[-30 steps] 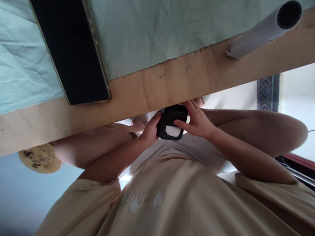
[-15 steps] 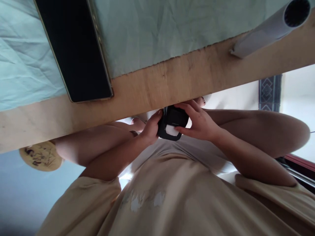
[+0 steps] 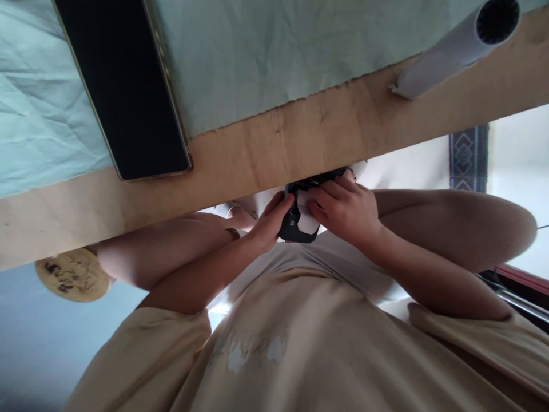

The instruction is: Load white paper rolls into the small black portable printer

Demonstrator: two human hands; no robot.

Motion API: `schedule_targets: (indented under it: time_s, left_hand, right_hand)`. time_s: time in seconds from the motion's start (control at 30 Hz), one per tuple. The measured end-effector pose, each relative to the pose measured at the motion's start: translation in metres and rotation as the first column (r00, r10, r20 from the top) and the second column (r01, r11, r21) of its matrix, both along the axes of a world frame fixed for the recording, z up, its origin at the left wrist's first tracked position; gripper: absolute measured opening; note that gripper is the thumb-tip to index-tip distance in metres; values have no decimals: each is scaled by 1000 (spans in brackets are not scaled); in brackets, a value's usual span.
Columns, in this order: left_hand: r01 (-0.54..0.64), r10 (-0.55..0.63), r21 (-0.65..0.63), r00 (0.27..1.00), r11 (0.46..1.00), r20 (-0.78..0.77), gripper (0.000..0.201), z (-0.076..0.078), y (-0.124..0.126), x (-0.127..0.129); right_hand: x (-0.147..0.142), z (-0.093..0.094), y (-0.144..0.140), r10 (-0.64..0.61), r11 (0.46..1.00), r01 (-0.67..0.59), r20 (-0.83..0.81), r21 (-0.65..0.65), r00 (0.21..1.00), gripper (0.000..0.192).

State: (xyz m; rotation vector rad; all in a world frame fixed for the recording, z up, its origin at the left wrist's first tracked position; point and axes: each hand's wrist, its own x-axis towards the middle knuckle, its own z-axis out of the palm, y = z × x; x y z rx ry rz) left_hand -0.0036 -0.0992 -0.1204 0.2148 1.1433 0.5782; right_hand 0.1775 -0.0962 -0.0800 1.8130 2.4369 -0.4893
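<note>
A small black device [image 3: 295,232] sits between my hands, above my lap and just below the table's front edge. Its black flap [image 3: 315,181] stands raised toward the table, and a white paper-like piece [image 3: 305,222] shows over its open middle. My left hand [image 3: 270,220] grips the device's left side, with the thumb along its upper edge. With bent fingers, my right hand [image 3: 345,206] closes on the white piece from the right. Its fingertips partly cover that piece and the flap. What lies under the white piece is hidden.
A wooden table [image 3: 257,154] with a pale green cloth [image 3: 257,63] spans the top. On it lie a dark-screened phone [image 3: 124,91] and, at the right, a white tube [image 3: 450,51]. A round patterned stool top [image 3: 72,274] is by my left knee.
The device's black flap has swung up toward the table, uncovering more of the white piece. My right hand's fingers have curled in from a spread hold on the device.
</note>
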Motion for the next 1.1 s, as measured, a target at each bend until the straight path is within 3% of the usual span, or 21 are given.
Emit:
schedule_targets:
  time_s: [0.13, 0.33, 0.57, 0.63, 0.7, 0.77, 0.87, 0.93, 1.0, 1.1]
  left_hand:
    - [17, -14, 67, 998, 998, -55, 60, -1, 0, -1]
    - [36, -33, 64, 999, 997, -37, 63, 0, -2, -2]
    - [24, -24, 3, 999, 1000, -33, 65, 1, -3, 1]
    - [-9, 9, -10, 999, 1000, -40, 68, 0, -1, 1]
    - [-34, 34, -21, 999, 999, -37, 71, -1, 0, 0]
    - [-38, 38, -30, 999, 999, -28, 70, -1, 1, 0]
    - [-38, 37, -29, 999, 999, -22, 65, 0, 1, -1]
    - [-38, 37, -18, 999, 999, -31, 60, 1, 1, -1]
    - [-26, 26, -3, 998, 1000, -48, 56, 1, 1, -2]
    - [-5, 7, 21, 998, 1000, -59, 52, -1, 1, -5]
  right_hand:
    - [-12, 5, -6, -16, 987, 20, 29, -158, 999, 29]
    - [-16, 6, 0, -101, 942, 109, 40, -317, 994, 32]
    - [10, 12, 11, -214, 891, 126, -157, -437, 964, 53]
    - [18, 15, 9, -320, 854, 105, -354, -510, 879, 50]
    - [22, 18, 7, -445, 820, 28, -605, -572, 661, 47]
    - [20, 22, 6, -457, 849, -17, -750, -528, 478, 43]
    - [12, 35, 9, -234, 963, 14, -813, -268, 534, 30]
    - [8, 48, 14, -112, 993, 31, -805, -116, 583, 24]
    - [6, 61, 20, -87, 996, 56, -764, -67, 640, 24]
    - [6, 78, 28, -97, 995, 44, -680, -95, 726, 23]
